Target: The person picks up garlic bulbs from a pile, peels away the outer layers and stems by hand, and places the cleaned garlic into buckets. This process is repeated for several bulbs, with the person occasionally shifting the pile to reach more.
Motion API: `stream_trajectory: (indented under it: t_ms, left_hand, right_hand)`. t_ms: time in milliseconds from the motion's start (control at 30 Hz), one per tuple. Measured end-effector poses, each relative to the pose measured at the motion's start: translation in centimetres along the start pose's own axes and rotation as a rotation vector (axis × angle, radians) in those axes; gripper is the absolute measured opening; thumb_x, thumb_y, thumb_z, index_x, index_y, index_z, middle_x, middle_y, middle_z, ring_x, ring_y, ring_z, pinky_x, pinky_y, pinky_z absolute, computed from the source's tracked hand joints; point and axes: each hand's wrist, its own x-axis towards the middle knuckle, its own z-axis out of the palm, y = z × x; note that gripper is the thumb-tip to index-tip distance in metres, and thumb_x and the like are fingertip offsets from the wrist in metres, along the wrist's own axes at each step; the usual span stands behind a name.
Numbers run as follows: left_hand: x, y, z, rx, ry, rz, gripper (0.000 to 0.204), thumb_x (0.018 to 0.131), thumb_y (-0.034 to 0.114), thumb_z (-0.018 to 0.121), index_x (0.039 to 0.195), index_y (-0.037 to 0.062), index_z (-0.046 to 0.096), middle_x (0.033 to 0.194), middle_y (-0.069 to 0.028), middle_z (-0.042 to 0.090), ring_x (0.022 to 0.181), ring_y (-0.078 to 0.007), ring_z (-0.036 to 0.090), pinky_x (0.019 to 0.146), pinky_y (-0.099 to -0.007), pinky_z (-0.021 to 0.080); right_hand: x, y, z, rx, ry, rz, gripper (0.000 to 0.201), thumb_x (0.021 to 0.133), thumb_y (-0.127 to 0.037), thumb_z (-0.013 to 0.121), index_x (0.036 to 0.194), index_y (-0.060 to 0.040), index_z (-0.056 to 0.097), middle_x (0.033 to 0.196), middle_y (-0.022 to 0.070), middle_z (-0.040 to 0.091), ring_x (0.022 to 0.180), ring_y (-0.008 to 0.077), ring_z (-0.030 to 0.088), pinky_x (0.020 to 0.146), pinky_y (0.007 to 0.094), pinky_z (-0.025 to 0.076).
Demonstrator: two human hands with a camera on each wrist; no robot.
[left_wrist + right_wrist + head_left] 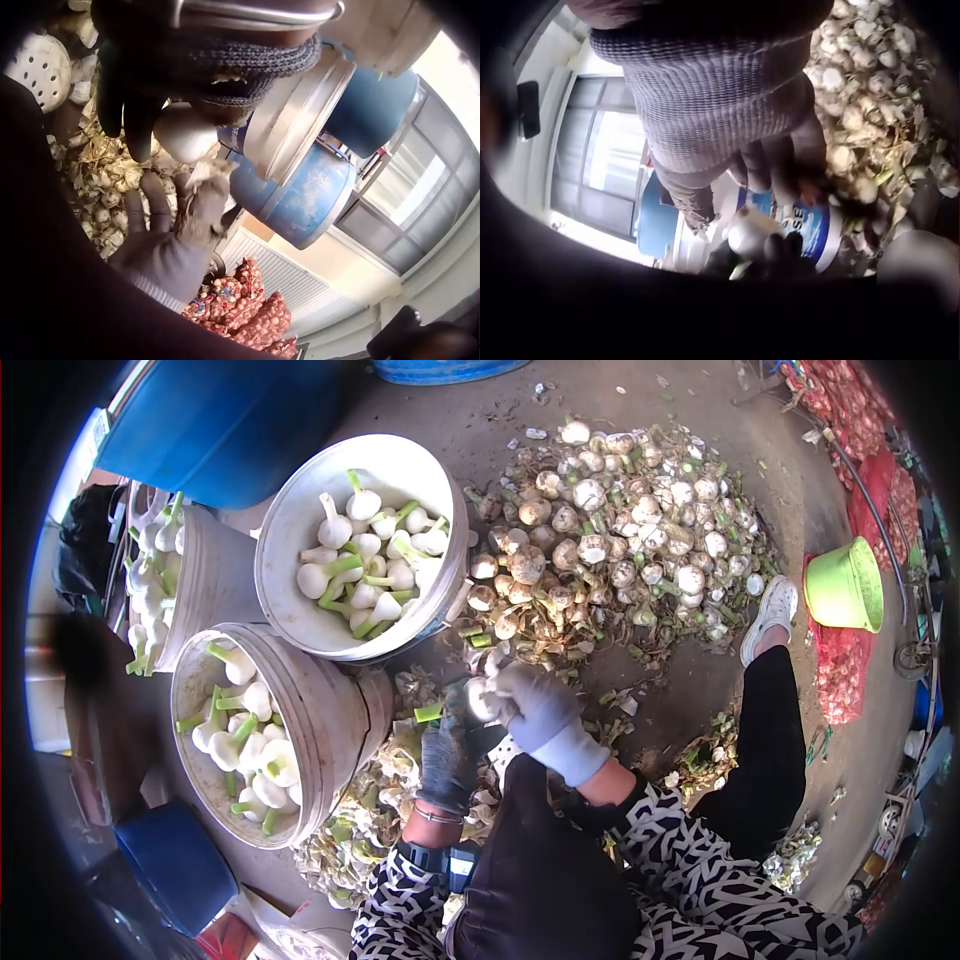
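In the head view, my left hand (447,760), in a dark grey glove, grips a white garlic bulb (483,700) whose cut green stem (428,713) sticks out to the left. My right hand (545,715), in a lighter grey glove, is close against the bulb's right side. The left wrist view shows the bulb (185,133) under the left hand (217,67), with the right hand's (169,247) fingers spread just below. Dark left fingertips show beside the bulb (754,232) in the right wrist view, where the right hand (712,120) reaches toward it, thumb extended and dirty.
A white bucket (268,575) and a second bucket (325,760) hold trimmed garlic; another (215,575) lies tilted at left. Untrimmed bulbs (590,550) form a large heap ahead. Peelings (350,850) litter the floor. A green bucket (842,585) and red net sacks (840,670) stand right.
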Motion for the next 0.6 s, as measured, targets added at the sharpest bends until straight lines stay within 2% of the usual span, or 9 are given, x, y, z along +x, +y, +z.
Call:
stream_trajectory:
  t_ms: [100, 267, 300, 367, 433, 500, 533, 567, 600]
  left_hand:
    - [-0.5, 3.4, -1.2, 0.048, 0.032, 0.145, 0.052, 0.091, 0.027, 0.067, 0.131, 0.0013, 0.046, 0.100, -0.0098, 0.067, 0.085, -0.0191, 0.067, 0.076, -0.0314, 0.055]
    - [-1.1, 5.3, -1.8, 0.067, 0.146, 0.274, 0.056, 0.081, 0.016, 0.076, 0.128, 0.0028, 0.050, 0.110, -0.0113, 0.061, 0.100, -0.0225, 0.062, 0.079, -0.0354, 0.053]
    - [-2.0, 9.1, -3.2, -0.295, 0.059, 0.059, 0.044, 0.090, 0.017, 0.066, 0.127, -0.0009, 0.051, 0.109, -0.0129, 0.060, 0.100, -0.0220, 0.061, 0.080, -0.0360, 0.053]
    - [-4.3, 10.1, -5.5, -0.124, 0.210, 0.092, 0.043, 0.096, 0.027, 0.057, 0.127, -0.0032, 0.051, 0.109, -0.0145, 0.059, 0.099, -0.0215, 0.060, 0.081, -0.0355, 0.052]
    - [-8.1, 7.4, -9.0, 0.070, 0.524, -0.020, 0.056, 0.097, 0.041, 0.053, 0.127, -0.0056, 0.051, 0.113, -0.0144, 0.059, 0.098, -0.0190, 0.058, 0.081, -0.0340, 0.051]
    - [-10.4, 7.5, -13.2, -0.023, 0.924, 0.246, 0.048, 0.101, 0.031, 0.046, 0.125, -0.0107, 0.051, 0.126, -0.0184, 0.056, 0.107, -0.0228, 0.058, 0.090, -0.0369, 0.048]
    - [-10.7, 15.1, -13.6, 0.192, 0.987, -0.018, 0.043, 0.101, 0.023, 0.049, 0.130, -0.0090, 0.048, 0.130, -0.0184, 0.054, 0.113, -0.0243, 0.055, 0.097, -0.0387, 0.043]
    - [-10.0, 14.5, -16.4, 0.458, 0.959, 0.392, 0.047, 0.098, 0.022, 0.054, 0.135, -0.0068, 0.045, 0.132, -0.0192, 0.053, 0.116, -0.0270, 0.054, 0.100, -0.0397, 0.041]
    - [-10.0, 15.4, -17.8, 0.935, 0.959, 0.336, 0.053, 0.094, 0.021, 0.059, 0.138, -0.0032, 0.042, 0.137, -0.0212, 0.048, 0.121, -0.0335, 0.050, 0.102, -0.0417, 0.039]
  right_hand:
    - [0.3, 2.6, -0.9, 0.065, 0.108, 0.168, 0.015, 0.086, -0.017, 0.066, 0.091, -0.0060, 0.059, 0.075, 0.0124, 0.063, 0.063, 0.0272, 0.063, 0.060, 0.0381, 0.051]
    - [-1.5, 6.1, -5.3, 0.771, -0.055, 0.518, 0.015, 0.090, -0.010, 0.056, 0.094, 0.0021, 0.064, 0.079, 0.0080, 0.066, 0.062, 0.0139, 0.063, 0.060, 0.0260, 0.051]
    - [-2.4, 5.8, -8.4, 0.824, -0.570, 0.719, 0.025, 0.093, -0.023, 0.053, 0.094, -0.0019, 0.066, 0.086, 0.0092, 0.069, 0.071, 0.0208, 0.067, 0.068, 0.0324, 0.053]
    - [-5.1, 8.6, -6.5, -0.454, -0.904, 0.326, 0.029, 0.092, -0.032, 0.053, 0.093, -0.0080, 0.068, 0.094, 0.0109, 0.069, 0.089, 0.0283, 0.067, 0.077, 0.0414, 0.052]
    - [-4.4, 8.8, -7.2, -0.596, -0.891, 0.296, 0.023, 0.090, -0.029, 0.055, 0.101, -0.0122, 0.067, 0.102, 0.0111, 0.067, 0.092, 0.0295, 0.066, 0.080, 0.0433, 0.052]
    - [-2.8, 9.0, -7.5, -0.733, -0.887, 0.253, 0.024, 0.088, -0.026, 0.057, 0.109, -0.0164, 0.065, 0.111, 0.0112, 0.065, 0.095, 0.0306, 0.066, 0.082, 0.0453, 0.051]
    - [-1.7, 9.1, -7.4, -0.675, -0.662, 0.200, 0.031, 0.085, -0.027, 0.061, 0.115, -0.0169, 0.062, 0.121, 0.0107, 0.060, 0.102, 0.0302, 0.063, 0.085, 0.0451, 0.050]
    - [-0.1, 9.1, -7.1, -0.613, -0.433, 0.143, 0.040, 0.083, -0.029, 0.064, 0.121, -0.0174, 0.059, 0.132, 0.0103, 0.054, 0.110, 0.0299, 0.061, 0.088, 0.0449, 0.050]
    - [2.3, 8.3, -6.6, -0.629, -0.423, 0.229, 0.050, 0.082, -0.028, 0.066, 0.129, -0.0185, 0.051, 0.138, 0.0097, 0.048, 0.112, 0.0304, 0.059, 0.090, 0.0445, 0.049]
